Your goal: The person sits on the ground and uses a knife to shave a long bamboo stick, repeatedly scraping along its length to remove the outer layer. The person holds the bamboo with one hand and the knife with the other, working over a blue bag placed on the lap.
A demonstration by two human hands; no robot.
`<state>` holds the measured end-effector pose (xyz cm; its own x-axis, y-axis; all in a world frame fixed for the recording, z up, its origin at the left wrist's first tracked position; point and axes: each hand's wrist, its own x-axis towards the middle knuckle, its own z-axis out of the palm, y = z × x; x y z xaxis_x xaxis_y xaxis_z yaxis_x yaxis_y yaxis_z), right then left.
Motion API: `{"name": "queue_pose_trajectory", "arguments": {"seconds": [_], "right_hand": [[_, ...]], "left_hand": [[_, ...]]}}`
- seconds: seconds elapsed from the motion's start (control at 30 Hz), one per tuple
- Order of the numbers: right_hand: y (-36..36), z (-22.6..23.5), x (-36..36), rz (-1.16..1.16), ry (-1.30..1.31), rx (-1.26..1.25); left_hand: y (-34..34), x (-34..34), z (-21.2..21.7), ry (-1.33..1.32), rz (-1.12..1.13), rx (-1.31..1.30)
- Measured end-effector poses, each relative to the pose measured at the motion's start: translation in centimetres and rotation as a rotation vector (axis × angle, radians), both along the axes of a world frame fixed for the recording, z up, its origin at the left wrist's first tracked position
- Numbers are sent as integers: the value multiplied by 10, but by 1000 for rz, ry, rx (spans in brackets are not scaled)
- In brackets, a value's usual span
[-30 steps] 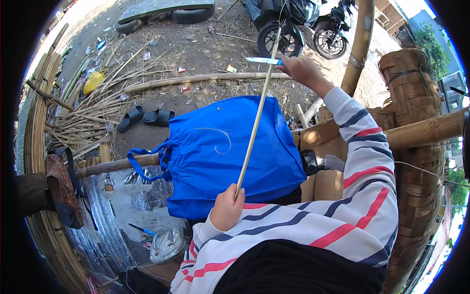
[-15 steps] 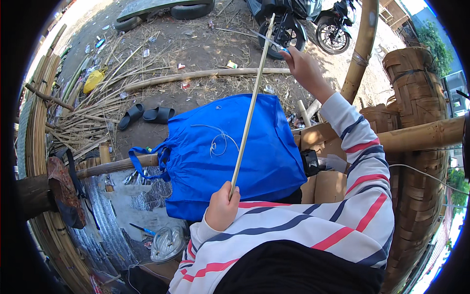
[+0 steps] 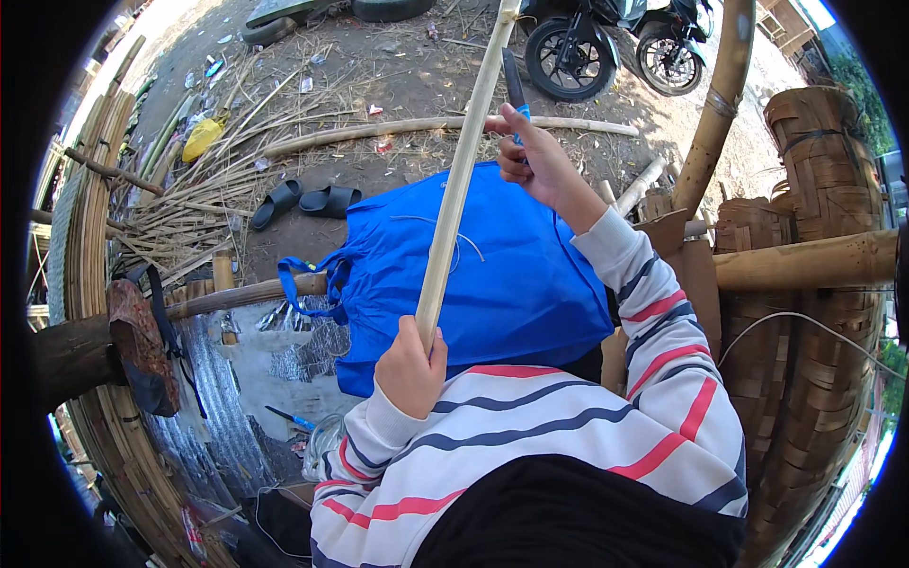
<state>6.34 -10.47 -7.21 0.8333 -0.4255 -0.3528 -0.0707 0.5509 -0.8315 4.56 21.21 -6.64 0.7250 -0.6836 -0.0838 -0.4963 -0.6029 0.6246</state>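
Observation:
My left hand (image 3: 412, 367) is closed round the lower end of a long pale bamboo strip (image 3: 458, 194). The strip slants up and away over a blue fabric bag (image 3: 483, 293) that is spread across my lap. A knife (image 3: 514, 83) with a dark blade and a blue handle is gripped in my right hand (image 3: 549, 166), its blade pointing up just right of the strip. One finger of that hand reaches to the strip's edge; whether it touches I cannot tell. A thin curled shaving (image 3: 440, 227) lies on the bag, partly behind the strip.
Another blue-handled knife (image 3: 291, 417) lies on a silvery foil mat (image 3: 222, 379) at left. Black slippers (image 3: 303, 204) and a pile of split bamboo (image 3: 189, 232) are on the ground beyond. Thick bamboo poles (image 3: 805, 261) and woven bamboo rolls (image 3: 828, 180) stand close on my right. Motorcycles (image 3: 573, 57) are parked at the back.
My right hand with the knife has come down and left, nearer to me. The strip appears larger and its far end now reaches the top edge. The view has shifted slightly.

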Motion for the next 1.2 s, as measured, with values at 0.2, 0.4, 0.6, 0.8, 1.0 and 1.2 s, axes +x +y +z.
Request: {"name": "queue_pose_trajectory", "arguments": {"seconds": [0.2,0.4,0.6,0.8,1.0,1.2], "right_hand": [[28,1,-1,-37,-129,-29],[51,21,-13,68,-188,0],[40,25,-27,-25,68,-935],[40,31,-53,121,161,-1585],[41,18,-64,226,177,-1957],[0,19,-60,173,198,-1932]], "left_hand": [[19,-1,-3,129,-161,-17],[10,38,-36,1094,-146,-488],[5,52,-33,1683,-175,-391],[-5,46,-32,1440,7,-343],[-7,28,-18,1235,88,-280],[2,8,-21,1224,130,-235]]}}
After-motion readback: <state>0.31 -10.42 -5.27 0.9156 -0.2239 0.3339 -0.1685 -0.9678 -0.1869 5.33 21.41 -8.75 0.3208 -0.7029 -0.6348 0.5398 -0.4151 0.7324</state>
